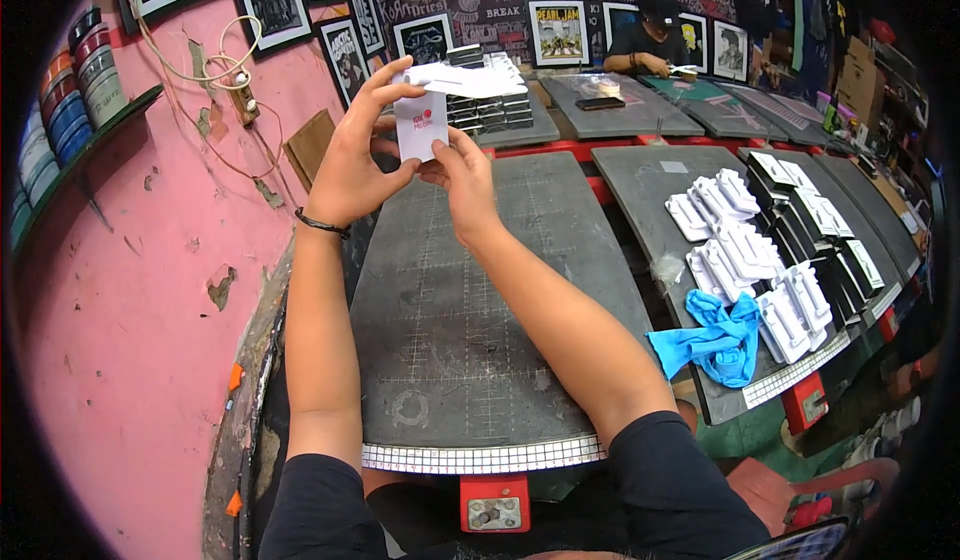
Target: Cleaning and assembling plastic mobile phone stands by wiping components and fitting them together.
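Observation:
Both my hands hold up a small white box (418,138) with red print on its front, above the far end of the grey board. My left hand (358,145) is closed round its left side, thumb at the lower edge and fingers at the top. My right hand (466,188) pinches the lower right corner, its thumb on the front face. A white flat piece (470,79) with a raised form spreads from the box's top; whether it is attached I cannot tell. Stacked black-and-white boxes (490,112) stand just behind.
Under my arms lies a grey board (480,290) with grid marks. On the right board are white moulded trays (735,250), black-and-white boxes (800,200) and a blue cloth (722,340). A co-worker (655,40) works at the back. Paint cans (70,110) line a left shelf.

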Available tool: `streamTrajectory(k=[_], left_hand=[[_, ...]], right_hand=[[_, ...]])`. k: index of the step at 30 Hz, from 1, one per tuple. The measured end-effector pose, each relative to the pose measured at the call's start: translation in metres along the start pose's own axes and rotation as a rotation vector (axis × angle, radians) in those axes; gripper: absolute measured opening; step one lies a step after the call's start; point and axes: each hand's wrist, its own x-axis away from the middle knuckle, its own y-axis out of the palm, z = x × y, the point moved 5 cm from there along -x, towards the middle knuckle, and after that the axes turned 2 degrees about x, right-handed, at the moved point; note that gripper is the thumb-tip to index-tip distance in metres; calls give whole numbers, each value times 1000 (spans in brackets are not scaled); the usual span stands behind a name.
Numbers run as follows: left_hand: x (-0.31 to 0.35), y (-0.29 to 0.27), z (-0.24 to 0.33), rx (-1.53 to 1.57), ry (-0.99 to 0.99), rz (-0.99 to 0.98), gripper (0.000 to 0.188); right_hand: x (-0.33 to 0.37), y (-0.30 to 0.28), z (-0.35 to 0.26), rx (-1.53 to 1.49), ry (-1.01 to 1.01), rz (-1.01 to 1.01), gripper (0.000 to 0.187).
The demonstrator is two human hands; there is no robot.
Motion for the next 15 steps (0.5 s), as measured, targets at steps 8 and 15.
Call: streamTrajectory(k=[8, 15], left_hand=[[2, -1, -12, 154, -27, 61, 82], [3, -4, -15, 243, -61, 65, 89]], right_hand=[[0, 7, -5, -80, -76, 9, 32], [1, 8, -9, -40, -96, 29, 28]])
